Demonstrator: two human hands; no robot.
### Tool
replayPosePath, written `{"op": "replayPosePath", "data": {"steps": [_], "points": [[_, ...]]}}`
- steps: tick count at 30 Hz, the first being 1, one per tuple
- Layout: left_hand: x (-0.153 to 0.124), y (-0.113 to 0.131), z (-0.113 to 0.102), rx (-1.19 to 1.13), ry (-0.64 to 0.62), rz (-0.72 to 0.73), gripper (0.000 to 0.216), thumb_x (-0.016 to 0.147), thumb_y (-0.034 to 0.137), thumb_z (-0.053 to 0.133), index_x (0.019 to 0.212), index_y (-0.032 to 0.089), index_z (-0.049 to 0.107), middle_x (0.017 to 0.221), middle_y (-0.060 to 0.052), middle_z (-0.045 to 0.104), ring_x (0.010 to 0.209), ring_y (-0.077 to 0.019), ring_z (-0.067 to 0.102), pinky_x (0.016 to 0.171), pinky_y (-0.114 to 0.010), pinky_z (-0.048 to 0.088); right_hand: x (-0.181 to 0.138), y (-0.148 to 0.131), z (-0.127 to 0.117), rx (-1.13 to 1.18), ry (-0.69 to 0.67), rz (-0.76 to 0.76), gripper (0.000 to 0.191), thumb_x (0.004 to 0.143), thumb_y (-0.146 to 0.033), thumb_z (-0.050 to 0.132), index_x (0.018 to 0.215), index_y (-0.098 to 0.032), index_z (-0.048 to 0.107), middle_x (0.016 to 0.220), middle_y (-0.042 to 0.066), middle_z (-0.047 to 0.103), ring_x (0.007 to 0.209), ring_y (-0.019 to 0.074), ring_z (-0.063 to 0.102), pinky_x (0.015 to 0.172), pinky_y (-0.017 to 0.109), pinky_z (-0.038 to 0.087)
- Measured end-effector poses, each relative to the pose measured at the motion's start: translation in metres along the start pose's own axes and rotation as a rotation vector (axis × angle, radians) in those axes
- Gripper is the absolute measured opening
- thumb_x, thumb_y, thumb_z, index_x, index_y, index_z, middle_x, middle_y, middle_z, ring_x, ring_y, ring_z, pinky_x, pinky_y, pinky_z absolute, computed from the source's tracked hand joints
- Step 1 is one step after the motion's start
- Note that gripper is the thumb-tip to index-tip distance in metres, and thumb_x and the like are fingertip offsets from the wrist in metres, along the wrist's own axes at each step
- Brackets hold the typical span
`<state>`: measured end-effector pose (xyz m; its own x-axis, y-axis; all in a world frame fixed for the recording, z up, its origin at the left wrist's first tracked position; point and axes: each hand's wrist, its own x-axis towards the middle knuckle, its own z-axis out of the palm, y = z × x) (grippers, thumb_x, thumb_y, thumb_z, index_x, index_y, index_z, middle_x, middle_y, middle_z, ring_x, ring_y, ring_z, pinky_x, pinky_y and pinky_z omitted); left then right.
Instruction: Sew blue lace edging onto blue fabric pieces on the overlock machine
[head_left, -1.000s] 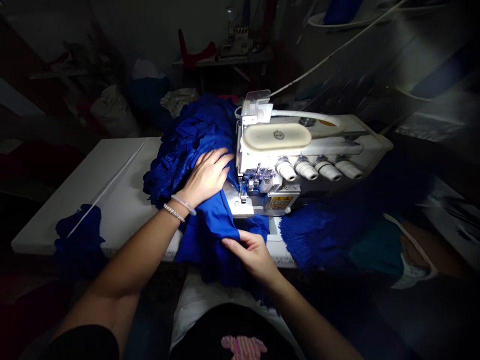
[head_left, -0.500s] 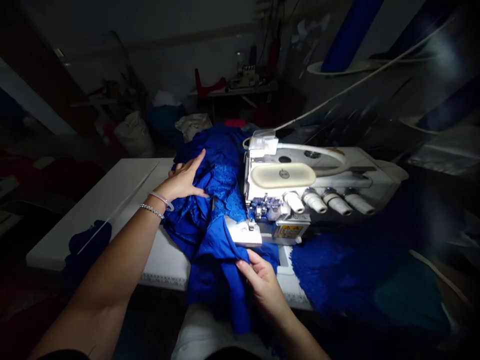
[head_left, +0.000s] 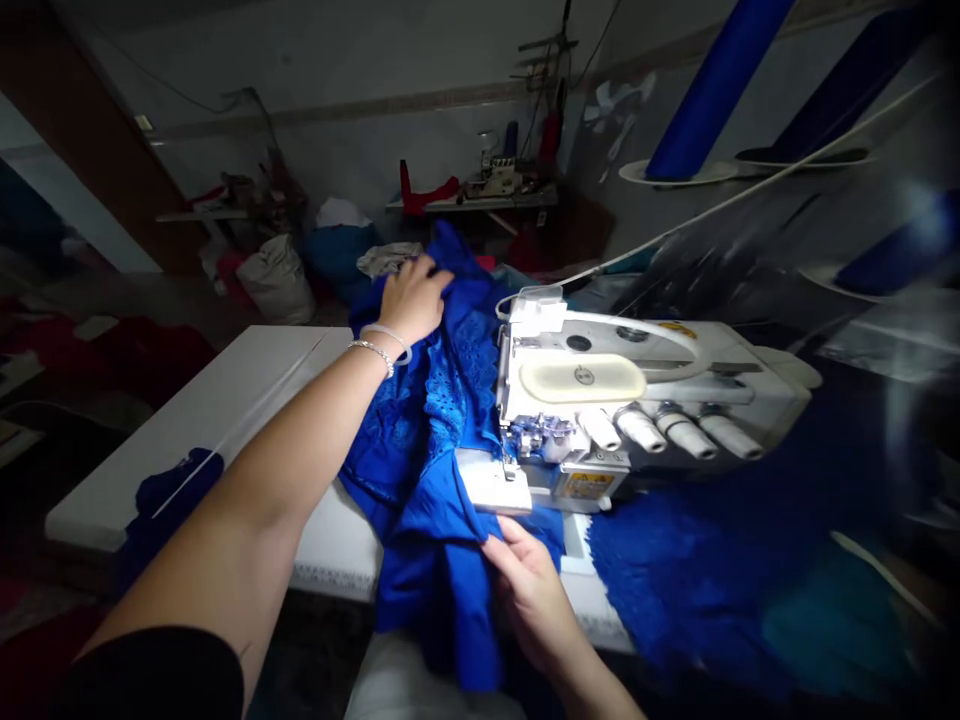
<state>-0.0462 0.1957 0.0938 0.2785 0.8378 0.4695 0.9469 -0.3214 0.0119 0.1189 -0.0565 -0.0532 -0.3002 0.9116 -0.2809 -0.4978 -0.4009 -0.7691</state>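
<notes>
Blue cloth (head_left: 427, 580) ran from your right hand (head_left: 529, 590) up past the overlock machine (head_left: 577, 400), its edge pinched narrowly between thumb and fingers just below the presser foot (head_left: 511, 470). Your left hand (head_left: 412, 300) had moved farther back along the same cloth, away from the presser foot, and lay at the far end of the heap with its fingers curled over a fold. You could not tell whether it gripped the fold or only pressed on it. With that hand shifted, an eyelet lace panel (head_left: 457, 400) lay open to view between your two hands, close against the machine's left side.

Below your right hand, the cloth draped over the front edge of the white sewing table (head_left: 225, 420). Left of your left forearm (head_left: 247, 480), a dark blue bundle (head_left: 169, 495) sat at the table's edge. Right of your right hand, a broad spread of blue lace (head_left: 690, 580) lay beside the machine. Well beyond your left hand were a pale sack (head_left: 276, 280) and a far bench (head_left: 472, 204) carrying a second overlock machine (head_left: 495, 180). High to its right, tall blue thread cones (head_left: 716, 90) stood on white discs.
</notes>
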Motion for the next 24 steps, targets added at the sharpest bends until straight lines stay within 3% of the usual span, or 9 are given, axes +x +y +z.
{"op": "replayPosePath", "data": {"steps": [4,7,9,12,16,18,21,23,24], "points": [[-0.03,-0.008,0.035,-0.025,-0.131,-0.034,0.055,0.084,0.009,0.048,0.139,0.013,0.046,0.147,-0.019,0.04,0.135,-0.0334,0.04,0.109,-0.048,0.039,0.0,-0.001,-0.003,-0.048,-0.014,-0.01,0.034,0.082,-0.045,0.07,0.109,-0.025,0.072,0.109,0.007,0.074,0.1,0.0262,0.068,0.091,0.04,0.054],[-0.068,0.002,0.019,-0.081,0.074,-0.072,0.063,0.08,0.008,0.051,0.142,0.014,0.041,0.151,-0.019,0.032,0.139,-0.0353,0.032,0.113,-0.051,0.034,0.003,-0.001,-0.005,-0.079,-0.004,-0.047,0.03,0.084,-0.047,0.067,0.106,-0.027,0.073,0.109,0.006,0.074,0.102,0.0257,0.067,0.098,0.042,0.05],[-0.096,0.017,0.004,-0.218,0.157,0.017,0.049,0.082,0.012,0.053,0.131,0.014,0.051,0.136,-0.017,0.047,0.125,-0.03,0.05,0.105,-0.045,0.044,0.004,0.0,-0.006,-0.1,0.038,-0.071,0.029,0.084,-0.048,0.067,0.102,-0.028,0.074,0.11,0.005,0.073,0.104,0.0262,0.066,0.101,0.044,0.048],[-0.124,0.038,-0.001,-0.422,-0.072,0.246,0.021,0.091,0.025,0.05,0.103,0.017,0.065,0.102,-0.008,0.067,0.087,-0.0186,0.065,0.086,-0.033,0.055,0.004,0.001,-0.005,-0.097,0.07,-0.047,0.028,0.082,-0.049,0.068,0.099,-0.027,0.075,0.104,0.005,0.075,0.099,0.0266,0.067,0.095,0.044,0.052],[-0.12,0.041,0.02,-0.468,-0.168,0.269,0.032,0.092,0.024,0.052,0.121,0.014,0.06,0.124,-0.012,0.064,0.117,-0.0234,0.059,0.106,-0.04,0.045,-0.002,-0.001,0.0,-0.046,0.054,-0.026,0.023,0.084,-0.046,0.067,0.096,-0.027,0.073,0.092,0.004,0.074,0.086,0.0243,0.068,0.082,0.04,0.056],[-0.118,0.038,0.021,-0.527,-0.106,0.22,0.035,0.091,0.022,0.054,0.125,0.013,0.056,0.125,-0.012,0.064,0.117,-0.021,0.06,0.104,-0.037,0.047,-0.005,-0.002,0.003,-0.023,0.053,-0.029,0.021,0.085,-0.045,0.066,0.094,-0.027,0.072,0.09,0.003,0.074,0.081,0.0228,0.067,0.077,0.038,0.056],[-0.147,0.044,0.004,-0.509,0.188,0.091,0.016,0.092,0.019,0.055,0.106,0.014,0.061,0.102,-0.008,0.069,0.095,-0.0165,0.065,0.086,-0.03,0.053,-0.009,-0.005,0.004,0.001,0.061,-0.029,0.019,0.085,-0.044,0.067,0.089,-0.026,0.071,0.087,0.003,0.072,0.071,0.0193,0.063,0.068,0.033,0.054],[-0.185,0.055,-0.012,-0.463,0.293,0.139,0.004,0.091,0.019,0.058,0.09,0.016,0.061,0.087,-0.006,0.066,0.083,-0.0154,0.063,0.078,-0.029,0.053,-0.01,-0.006,0.004,0.005,0.075,-0.027,0.019,0.084,-0.044,0.067,0.085,-0.025,0.07,0.084,0.003,0.07,0.066,0.0175,0.059,0.062,0.031,0.051],[-0.204,0.061,-0.018,-0.469,0.248,0.231,0.002,0.09,0.018,0.06,0.088,0.017,0.061,0.083,-0.004,0.066,0.08,-0.0152,0.063,0.075,-0.029,0.053,-0.011,-0.007,0.005,0.006,0.087,-0.024,0.02,0.084,-0.045,0.067,0.083,-0.025,0.069,0.082,0.003,0.069,0.065,0.0173,0.058,0.06,0.031,0.05]]}}
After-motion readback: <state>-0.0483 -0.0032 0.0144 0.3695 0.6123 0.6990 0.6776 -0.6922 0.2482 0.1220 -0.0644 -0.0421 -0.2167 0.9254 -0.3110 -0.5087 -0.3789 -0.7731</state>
